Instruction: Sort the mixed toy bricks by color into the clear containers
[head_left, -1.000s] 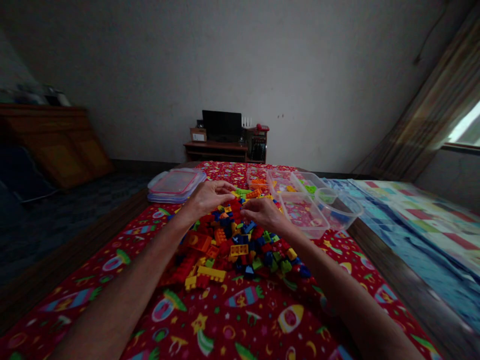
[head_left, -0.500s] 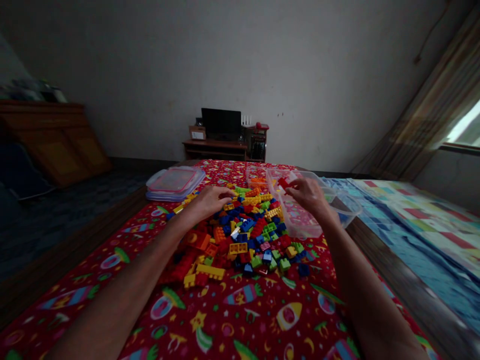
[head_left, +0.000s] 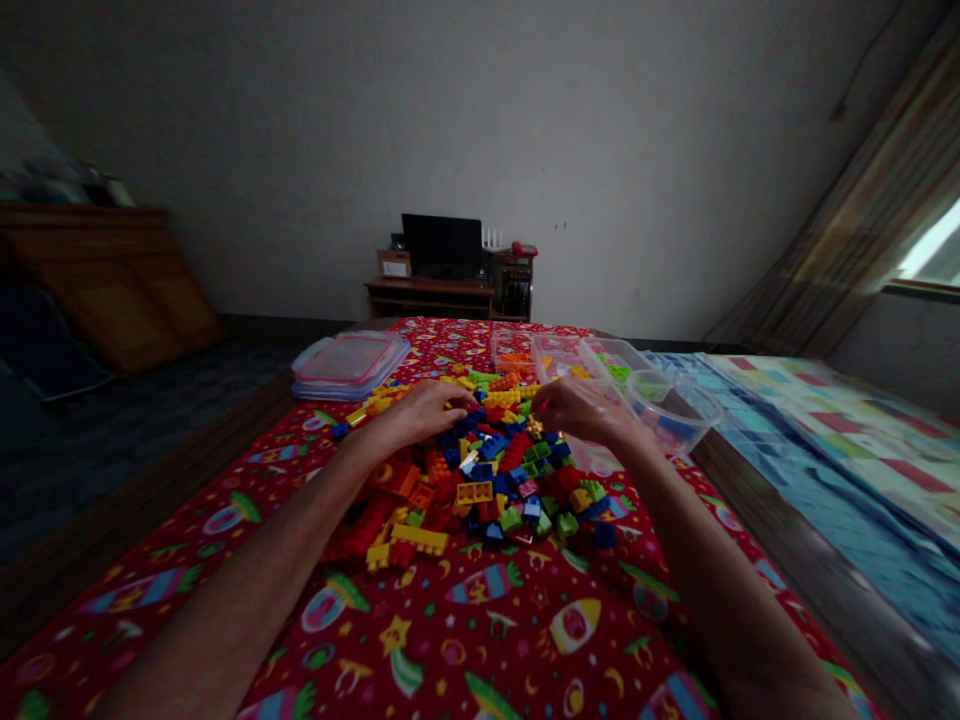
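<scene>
A heap of plastic building bricks (head_left: 480,470) in red, blue, yellow, green and orange lies on a red patterned cloth (head_left: 517,640). Over its left back part is my left hand (head_left: 429,410), fingers bent and thumb apart, with no brick visible in them. My right hand (head_left: 589,408) reaches over the heap's right back edge, fingers pointing down and left at the bricks. Its fingertips are near some yellow bricks (head_left: 535,426), and I see nothing held. Behind and under that hand stands a clear plastic box (head_left: 555,350), partly hidden by it.
Stacked clear lids (head_left: 349,360) lie at the back left of the cloth. Another clear box (head_left: 619,355) holding green bricks and a round clear tub (head_left: 675,410) stand at the right. A bed (head_left: 810,440) lies beyond; a desk with a monitor (head_left: 442,245) is against the wall.
My right hand has moved left and down from over the clear box to the heap; the red brick it held is out of its fingers. My left hand has shifted slightly right and down.
</scene>
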